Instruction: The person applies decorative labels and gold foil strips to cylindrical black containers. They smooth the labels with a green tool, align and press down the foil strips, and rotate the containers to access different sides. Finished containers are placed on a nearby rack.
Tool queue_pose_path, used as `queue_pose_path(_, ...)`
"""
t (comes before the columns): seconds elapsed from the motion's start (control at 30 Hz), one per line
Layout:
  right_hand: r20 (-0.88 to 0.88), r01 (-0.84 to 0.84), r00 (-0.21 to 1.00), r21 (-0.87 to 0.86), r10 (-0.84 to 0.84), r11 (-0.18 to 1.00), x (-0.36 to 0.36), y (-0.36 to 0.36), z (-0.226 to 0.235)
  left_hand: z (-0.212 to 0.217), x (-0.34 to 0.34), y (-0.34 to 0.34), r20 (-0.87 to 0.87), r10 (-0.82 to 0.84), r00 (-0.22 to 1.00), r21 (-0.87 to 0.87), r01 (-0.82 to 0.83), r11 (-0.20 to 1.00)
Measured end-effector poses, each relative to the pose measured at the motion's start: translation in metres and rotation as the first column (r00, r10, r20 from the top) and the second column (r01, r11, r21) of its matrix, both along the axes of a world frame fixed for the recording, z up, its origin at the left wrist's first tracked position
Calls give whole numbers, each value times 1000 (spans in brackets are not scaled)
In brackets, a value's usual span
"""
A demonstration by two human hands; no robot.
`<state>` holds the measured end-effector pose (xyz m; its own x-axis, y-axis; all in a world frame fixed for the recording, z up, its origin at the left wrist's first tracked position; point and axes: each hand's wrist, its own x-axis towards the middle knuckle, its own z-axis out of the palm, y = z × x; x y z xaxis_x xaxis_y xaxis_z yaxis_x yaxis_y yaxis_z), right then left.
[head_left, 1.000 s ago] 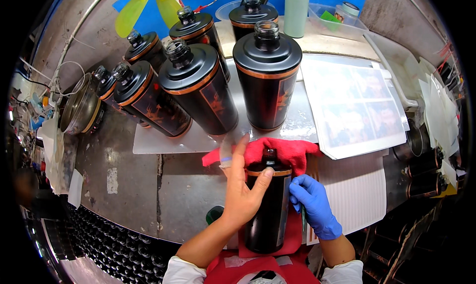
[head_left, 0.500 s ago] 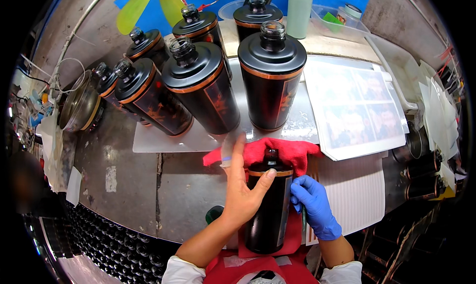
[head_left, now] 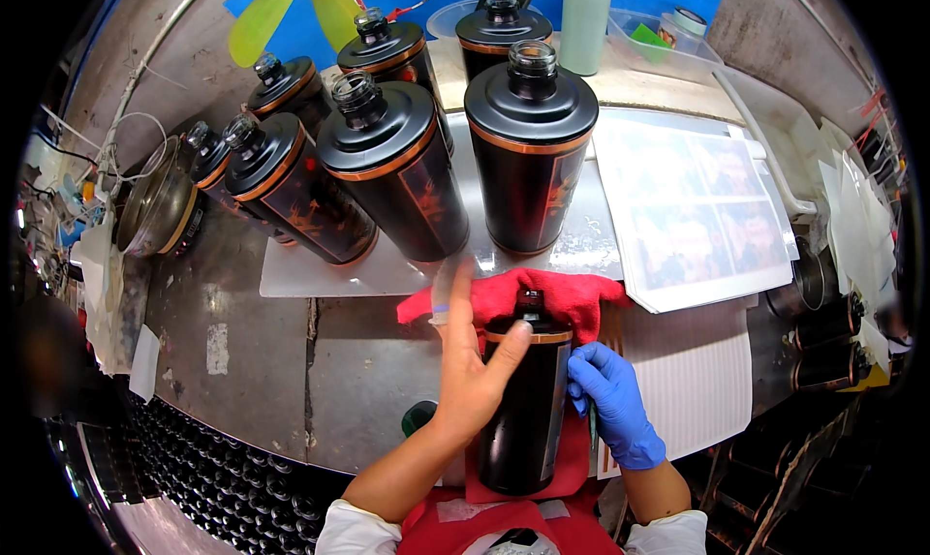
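A black glass bottle with a copper band leans upright against my lap, its neck near the red cloth on the table edge. My left hand is bare, with pale wrapping on a finger. Its fingers stretch upward past the bottle's left side, and its thumb lies over the bottle's shoulder. At the bottle's right side is my right hand, in a blue glove. Its fingers are pinched round a thin greenish tool, mostly hidden by the glove; the tool's kind is unclear.
Several finished-looking black bottles with copper bands stand on a pale board ahead. To the right lie printed sheets and striped paper. A metal bowl and a yellow-green fan are at the left.
My left thumb has lifted slightly up and left along the bottle's shoulder, and the fingers have shifted a little left. The right hand and bottle are nearly unchanged.
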<state>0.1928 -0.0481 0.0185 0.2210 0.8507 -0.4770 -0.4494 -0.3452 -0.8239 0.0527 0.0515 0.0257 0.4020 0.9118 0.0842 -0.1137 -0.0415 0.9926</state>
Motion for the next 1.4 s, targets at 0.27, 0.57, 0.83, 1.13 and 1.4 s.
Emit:
queue_pose_path(0.27,29,35,999,-5,-34,999,-3,-2,0,2,0,0,-275,65,959,140,-27,990)
queue_pose_path(0.57,-316,293,905,-22,-285,956,30,-53,-31,22,-33,-35,-362,-12,932,386,162,908)
queue_pose_path(0.83,764,-31,582,364,-280,931,-20,-1,64,14,-55,-119,-758,246,604,621,552,556)
queue_pose_path(1.13,727,10,659,249,-194,968,-21,12,48,-25,-64,-105,-627,118,770,645,429,632)
queue_pose_path(1.4,473,154,837,279,-276,948,5,1,9,-21,-92,-82,-606,-149,782,437,483,759)
